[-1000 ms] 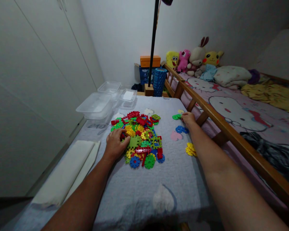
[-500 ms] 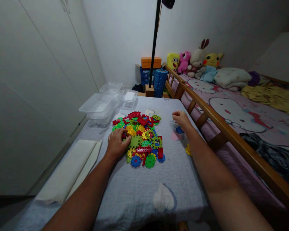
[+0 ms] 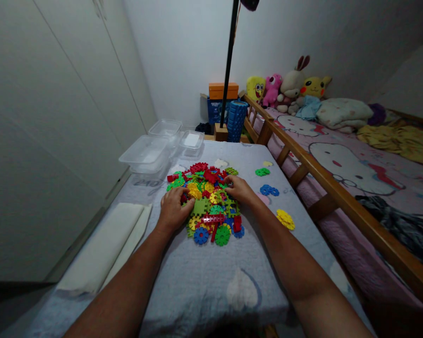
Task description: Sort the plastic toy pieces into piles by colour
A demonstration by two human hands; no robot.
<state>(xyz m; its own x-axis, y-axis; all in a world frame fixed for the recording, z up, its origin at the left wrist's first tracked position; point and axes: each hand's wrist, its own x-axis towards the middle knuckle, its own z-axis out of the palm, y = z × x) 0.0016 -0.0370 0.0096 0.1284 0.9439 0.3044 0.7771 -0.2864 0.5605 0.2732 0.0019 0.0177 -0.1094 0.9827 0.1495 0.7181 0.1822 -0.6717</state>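
Note:
A pile of colourful plastic building pieces (image 3: 213, 211) lies mid-table: toothed discs, square plates and bars in red, green, yellow and blue. My left hand (image 3: 176, 209) rests against the pile's left side, thumb and fingers apart around some pieces. At the right side, my right hand (image 3: 242, 190) touches the pile with its fingers apart; its fingertips are partly lost among the pieces. Sorted by colour to the right lie green discs (image 3: 262, 172), blue discs (image 3: 269, 190) and yellow discs (image 3: 285, 219).
Clear plastic containers (image 3: 146, 152) stand at the table's back left. A folded pale cloth (image 3: 104, 246) lies along the left edge. On the right runs a wooden bed rail (image 3: 305, 164). Behind the table rise a black pole (image 3: 229, 65) and a blue foam roller (image 3: 236, 122).
My right hand has come left from the colour groups to the pile, uncovering the green, blue and yellow discs. My left hand has stayed at the pile.

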